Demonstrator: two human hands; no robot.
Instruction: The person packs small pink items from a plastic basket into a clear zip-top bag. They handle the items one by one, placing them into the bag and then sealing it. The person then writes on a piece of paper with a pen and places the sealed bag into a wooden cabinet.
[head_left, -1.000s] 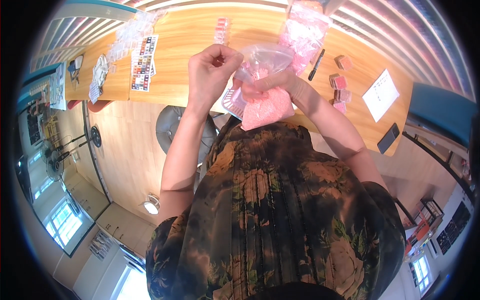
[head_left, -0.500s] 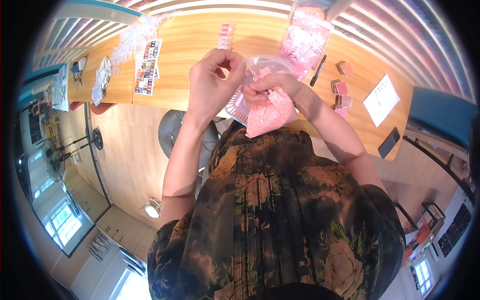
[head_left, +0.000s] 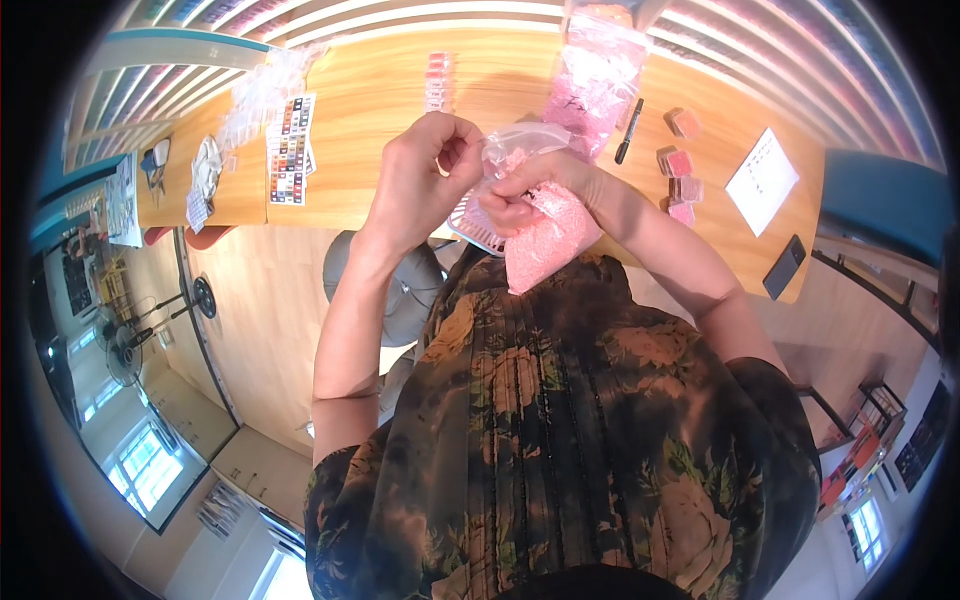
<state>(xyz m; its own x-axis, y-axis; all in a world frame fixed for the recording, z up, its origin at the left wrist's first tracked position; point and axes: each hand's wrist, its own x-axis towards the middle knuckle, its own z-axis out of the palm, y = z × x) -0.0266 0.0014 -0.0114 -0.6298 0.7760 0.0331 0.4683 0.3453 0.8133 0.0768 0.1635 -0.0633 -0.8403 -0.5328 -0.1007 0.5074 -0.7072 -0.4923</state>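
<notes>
A clear plastic bag of small pink beads [head_left: 552, 240] hangs over the table's front edge, tilted, its full part toward my body. My right hand [head_left: 545, 185] is closed around the bag's upper part, fingers curled into the plastic. At the bag's mouth, my left hand [head_left: 428, 172] is closed in a pinch, its fingertips at the left edge of the clear plastic. The palm side of both hands is partly hidden. Beneath the hands sits a light plastic basket [head_left: 468, 222] with slotted sides, mostly covered by them and the bag.
Another bag of pink pieces [head_left: 598, 80] lies beyond my right hand, beside a black marker [head_left: 629, 131]. Small boxes of beads [head_left: 676, 163], a white paper [head_left: 762, 182] and a phone [head_left: 784, 267] lie right. Small pink containers [head_left: 437, 82], colour charts [head_left: 291, 150] and clear packaging [head_left: 265, 95] lie left.
The view has shifted slightly. The bag now hangs a little lower and more upright, with both hands still on it. My left hand has moved slightly down and left.
</notes>
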